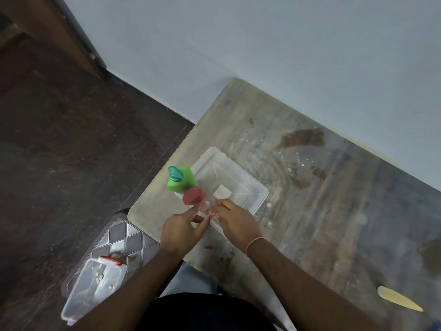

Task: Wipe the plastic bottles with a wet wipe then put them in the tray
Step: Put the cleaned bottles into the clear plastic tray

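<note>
A clear plastic tray [259, 191] sits near the left end of the wooden table [322, 211]. A green bottle [182, 180] with a teal cap stands upright at the tray's left corner; I cannot tell whether it is inside or just beside it. A clear bottle with a red lid [193, 195] stands next to it, at the tray's near rim. My left hand [183, 229] pinches its clear body between index finger and thumb. My right hand [235, 222] has curled fingertips against the bottle's other side; what they hold is hidden. A white square [222, 193] lies in the tray.
A clear lidded box with red clips [93, 283] rests on a quilted seat [126, 237] below the table's left corner. A pale yellow flat piece [398, 302] lies near the table's front right. A grey wall runs behind the table.
</note>
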Tool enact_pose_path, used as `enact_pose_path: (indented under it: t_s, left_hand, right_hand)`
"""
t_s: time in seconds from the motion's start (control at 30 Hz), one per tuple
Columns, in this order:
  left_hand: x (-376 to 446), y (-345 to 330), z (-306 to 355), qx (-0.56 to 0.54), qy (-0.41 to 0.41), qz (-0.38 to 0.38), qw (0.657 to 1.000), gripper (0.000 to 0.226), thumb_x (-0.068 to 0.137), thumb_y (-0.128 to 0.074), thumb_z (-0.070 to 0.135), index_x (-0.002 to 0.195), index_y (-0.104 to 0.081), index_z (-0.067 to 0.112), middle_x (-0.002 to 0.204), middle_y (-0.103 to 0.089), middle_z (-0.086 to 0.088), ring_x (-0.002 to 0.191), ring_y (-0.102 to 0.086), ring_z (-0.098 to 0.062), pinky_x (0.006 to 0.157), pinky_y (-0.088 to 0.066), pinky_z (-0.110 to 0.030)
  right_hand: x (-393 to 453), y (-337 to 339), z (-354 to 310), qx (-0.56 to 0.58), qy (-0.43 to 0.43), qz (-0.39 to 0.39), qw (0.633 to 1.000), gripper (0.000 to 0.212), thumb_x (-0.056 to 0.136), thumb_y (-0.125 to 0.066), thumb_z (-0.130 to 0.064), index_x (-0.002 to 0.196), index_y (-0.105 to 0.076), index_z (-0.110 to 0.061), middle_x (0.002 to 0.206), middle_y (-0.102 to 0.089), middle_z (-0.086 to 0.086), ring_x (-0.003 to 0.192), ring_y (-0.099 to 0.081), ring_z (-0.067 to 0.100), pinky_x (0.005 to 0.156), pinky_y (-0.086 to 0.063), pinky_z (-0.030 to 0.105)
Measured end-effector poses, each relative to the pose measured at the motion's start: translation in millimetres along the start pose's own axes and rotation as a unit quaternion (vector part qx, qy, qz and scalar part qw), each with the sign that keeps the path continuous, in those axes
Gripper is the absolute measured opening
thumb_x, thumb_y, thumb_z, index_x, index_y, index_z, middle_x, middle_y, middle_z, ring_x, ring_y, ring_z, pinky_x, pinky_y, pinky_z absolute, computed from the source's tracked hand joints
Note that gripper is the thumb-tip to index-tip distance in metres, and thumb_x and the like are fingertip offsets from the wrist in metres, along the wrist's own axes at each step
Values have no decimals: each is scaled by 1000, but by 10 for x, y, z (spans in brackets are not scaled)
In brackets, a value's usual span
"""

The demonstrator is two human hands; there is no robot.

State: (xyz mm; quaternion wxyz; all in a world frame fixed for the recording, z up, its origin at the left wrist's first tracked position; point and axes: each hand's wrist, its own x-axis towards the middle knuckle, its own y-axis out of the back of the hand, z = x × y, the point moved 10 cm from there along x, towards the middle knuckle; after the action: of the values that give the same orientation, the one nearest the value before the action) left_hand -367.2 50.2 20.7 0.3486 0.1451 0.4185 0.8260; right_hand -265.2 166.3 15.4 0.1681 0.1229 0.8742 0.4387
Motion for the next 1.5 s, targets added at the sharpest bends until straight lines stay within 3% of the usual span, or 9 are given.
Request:
enact_pose_path:
  t_s: [0.27,0.4,0.6,0.8,1.03,1.13,1.33,1.43,1.5]
  left_hand:
    - [-68,143,137,14,-31,-1,999,59,85,-58,72,141,-60,52,64,-70,26,66,-74,-11,61,-55,-27]
    - [-85,148,386,25,-63,5,998,46,90,-68,59,132,-71,41,61,-69,22,59,-72,-15,58,-55,-28]
    - [-102,-301,940,26,-92,-108,990,41,91,-62,60,130,-69,49,71,-67,35,52,-57,7,60,-51,-25]
    - [-387,-1077,2014,-3,-187,-218,958,39,94,-73,41,133,-72,42,74,-70,25,65,-60,16,66,-39,-4]
    - [-1090,-2213,3148,-39,-234,-333,912,43,94,-72,50,137,-65,50,86,-70,25,71,-62,11,68,-49,-21]
    - [-1415,-2686,3588,-17,-263,-369,891,48,95,-68,56,142,-60,53,87,-65,28,73,-58,17,68,-39,-7]
    - [-1873,-3505,4218,-29,-286,-409,866,53,93,-75,46,145,-62,44,87,-69,22,72,-60,13,70,-42,-5]
    - [-1967,-3719,4336,-44,-261,-421,867,48,91,-76,51,137,-62,51,86,-74,20,73,-65,10,76,-60,-28]
    - [-1995,-3771,4399,-42,-262,-409,873,47,92,-75,49,134,-56,57,89,-77,17,79,-71,1,72,-60,-33]
  right_hand:
    - [-64,96,-38,16,1,1,1000,50,97,-32,-28,129,-68,-16,138,-62,0,105,-69,23,80,-61,38]
    - [-248,271,124,29,-31,29,999,41,103,-49,-14,141,-62,-18,150,-56,-3,125,-63,21,99,-58,39]
    - [-960,583,693,48,-100,105,988,40,104,-55,-22,144,-61,-21,153,-55,-5,135,-55,16,113,-48,34]
    - [-2056,895,1411,45,-181,156,970,42,103,-55,-28,145,-60,-25,151,-56,-7,137,-53,17,114,-47,36]
    - [-3501,1237,2186,0,-277,235,932,37,94,-67,-20,131,-67,-23,135,-63,-6,119,-61,23,100,-52,34]
    - [-4075,1337,2516,-19,-311,269,911,33,92,-70,-17,125,-71,-20,129,-66,-4,114,-60,25,99,-53,38]
    - [-4914,1472,3033,-39,-377,315,870,35,90,-75,-13,123,-73,-22,126,-66,-2,104,-60,28,91,-56,40]
    - [-5110,1484,3196,-29,-393,320,861,33,91,-72,-13,122,-73,-21,123,-68,0,100,-62,30,88,-57,41]
    - [-5161,1474,3280,-20,-398,315,862,30,95,-59,-23,121,-73,-20,120,-69,0,99,-62,31,86,-57,43]
